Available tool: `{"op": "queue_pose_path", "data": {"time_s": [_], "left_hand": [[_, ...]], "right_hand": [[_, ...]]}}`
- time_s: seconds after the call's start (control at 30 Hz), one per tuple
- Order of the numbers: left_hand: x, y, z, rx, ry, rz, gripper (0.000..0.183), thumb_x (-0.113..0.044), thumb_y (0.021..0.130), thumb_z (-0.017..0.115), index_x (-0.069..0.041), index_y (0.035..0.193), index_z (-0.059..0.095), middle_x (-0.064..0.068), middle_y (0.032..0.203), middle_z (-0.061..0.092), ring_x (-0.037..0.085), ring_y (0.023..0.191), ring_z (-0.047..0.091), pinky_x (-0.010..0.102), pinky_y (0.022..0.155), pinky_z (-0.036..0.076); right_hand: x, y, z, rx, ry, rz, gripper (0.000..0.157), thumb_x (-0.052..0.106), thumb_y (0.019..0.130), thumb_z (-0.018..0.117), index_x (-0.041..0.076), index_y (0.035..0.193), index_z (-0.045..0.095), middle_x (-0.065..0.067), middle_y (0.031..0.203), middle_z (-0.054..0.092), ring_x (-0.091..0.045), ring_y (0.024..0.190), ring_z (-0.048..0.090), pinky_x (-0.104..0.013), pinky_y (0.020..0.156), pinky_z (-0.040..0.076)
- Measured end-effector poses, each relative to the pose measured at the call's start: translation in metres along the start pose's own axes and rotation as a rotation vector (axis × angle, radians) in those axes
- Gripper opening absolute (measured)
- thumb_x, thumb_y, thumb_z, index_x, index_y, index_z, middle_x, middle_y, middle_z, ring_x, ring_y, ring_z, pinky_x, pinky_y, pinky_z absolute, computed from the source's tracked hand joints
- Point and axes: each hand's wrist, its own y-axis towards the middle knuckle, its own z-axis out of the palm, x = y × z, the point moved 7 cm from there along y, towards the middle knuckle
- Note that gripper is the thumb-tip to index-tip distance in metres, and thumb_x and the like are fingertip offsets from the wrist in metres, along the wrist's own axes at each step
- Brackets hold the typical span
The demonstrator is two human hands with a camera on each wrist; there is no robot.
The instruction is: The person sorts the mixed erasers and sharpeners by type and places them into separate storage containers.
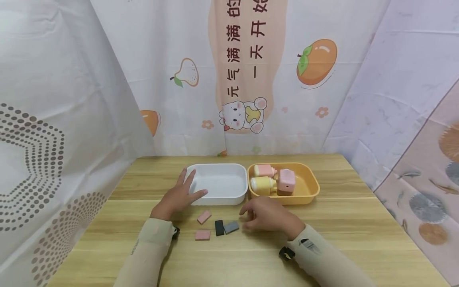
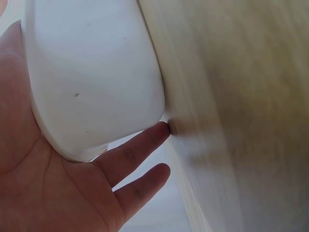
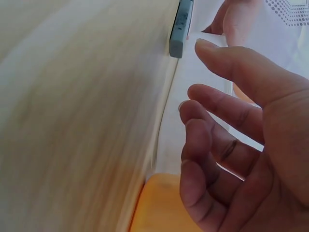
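My left hand (image 1: 182, 194) rests against the left end of the white tray (image 1: 216, 200), fingers spread over its rim. In the left wrist view the palm and fingertips lie along the tray's outer wall (image 2: 96, 72). My right hand (image 1: 267, 215) hovers over the table in front of the orange tray, fingers loosely bent with nothing between them. Just left of it lies a grey block (image 1: 231, 227), touching or nearly touching a black block (image 1: 219, 228). Two pink blocks (image 1: 204, 217) lie farther left, one nearer the table's front. The white tray holds nothing.
An orange tray (image 1: 312, 195) stands right beside the white one. In it lie a pink bottle-shaped piece (image 1: 263, 170), a yellow one (image 1: 261, 185) and a pink cube-like piece (image 1: 287, 180). Behind the wooden table (image 1: 344, 239) hangs a printed curtain (image 1: 193, 119).
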Motion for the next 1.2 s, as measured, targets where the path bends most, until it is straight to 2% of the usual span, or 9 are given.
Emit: {"op": "queue_pose_path", "data": {"time_s": [0.17,0.4,0.67,0.93,1.2], "left_hand": [[0.0,0.0,0.001,-0.005,-0.007,0.007,0.108,-0.085,0.089,0.047,-0.026,0.168,0.005,0.011,0.175,-0.012,0.046,0.137,0.053,0.066,0.103,0.047],[0.001,-0.001,0.002,-0.001,0.001,0.003,0.107,-0.084,0.09,0.048,-0.026,0.169,0.006,0.011,0.175,-0.012,0.046,0.137,0.053,0.066,0.104,0.046],[0.001,-0.001,0.003,-0.006,-0.012,0.005,0.107,-0.084,0.089,0.049,-0.025,0.169,0.007,0.011,0.175,-0.011,0.048,0.142,0.047,0.068,0.105,0.045],[-0.001,0.0,0.001,-0.006,-0.017,0.002,0.109,-0.085,0.088,0.049,-0.024,0.169,0.006,0.01,0.174,-0.014,0.049,0.144,0.044,0.068,0.106,0.044],[0.001,0.001,0.002,0.0,-0.016,0.001,0.11,-0.086,0.088,0.048,-0.024,0.169,0.006,0.01,0.174,-0.014,0.049,0.145,0.043,0.068,0.106,0.043]], "right_hand": [[0.003,0.003,0.003,0.003,-0.02,-0.024,0.03,0.037,0.081,0.087,0.024,0.108,0.08,0.018,0.077,0.066,0.0,0.069,0.058,-0.023,0.062,0.048],[0.008,0.008,0.011,0.054,-0.01,-0.03,0.03,0.036,0.079,0.089,0.024,0.106,0.081,0.016,0.073,0.064,0.0,0.065,0.055,-0.023,0.059,0.046],[0.018,0.013,0.015,0.064,-0.031,-0.024,0.024,0.033,0.078,0.09,0.025,0.1,0.083,0.017,0.073,0.063,-0.001,0.066,0.055,-0.023,0.06,0.045],[0.022,0.016,0.016,0.033,-0.061,-0.008,0.018,0.026,0.08,0.089,0.023,0.097,0.084,0.018,0.075,0.065,0.0,0.067,0.055,-0.022,0.061,0.046],[0.022,0.015,0.016,0.03,-0.083,0.003,0.016,0.027,0.082,0.088,0.023,0.097,0.084,0.02,0.076,0.066,0.001,0.069,0.056,-0.022,0.064,0.047]]}}
